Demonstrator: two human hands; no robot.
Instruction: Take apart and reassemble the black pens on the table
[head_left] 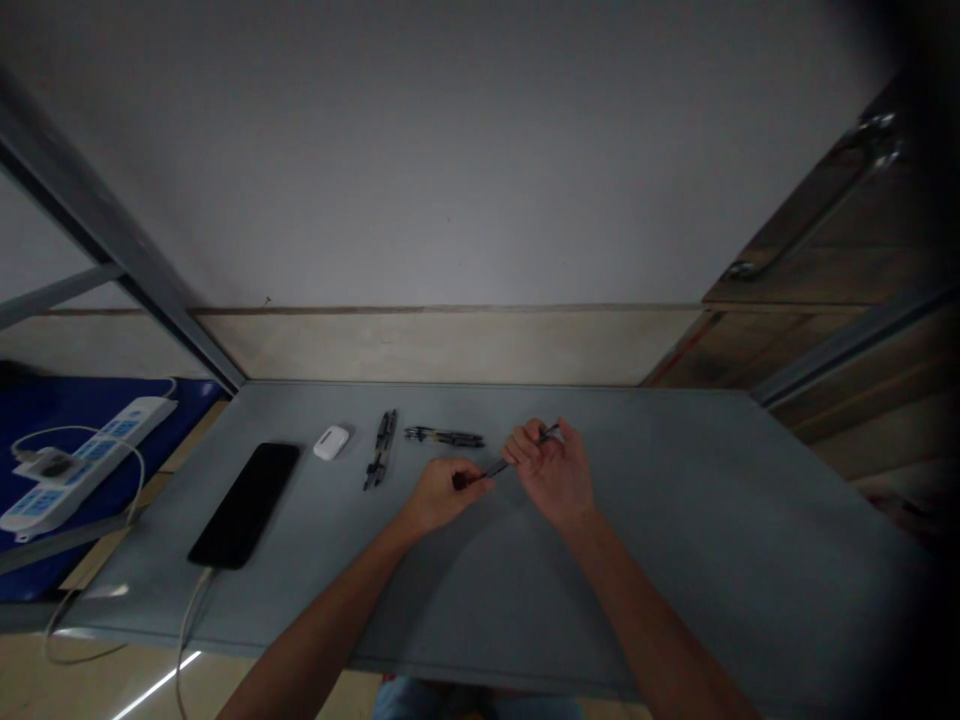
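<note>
Above the grey table, a slim dark pen is held between both hands, slanting up to the right. My left hand is closed around its lower left end, with a dark piece showing at the fingers. My right hand grips the upper right end, fingers curled over it. Just beyond my left hand lies a small row of dark pens, set crosswise. Another group of dark pens lies lengthwise to its left. Whether the pen's parts are joined or apart, I cannot tell.
A white earphone case and a black phone with a cable lie on the left of the table. Further left, a white power strip rests on a blue surface. Metal posts rise at the table's ends.
</note>
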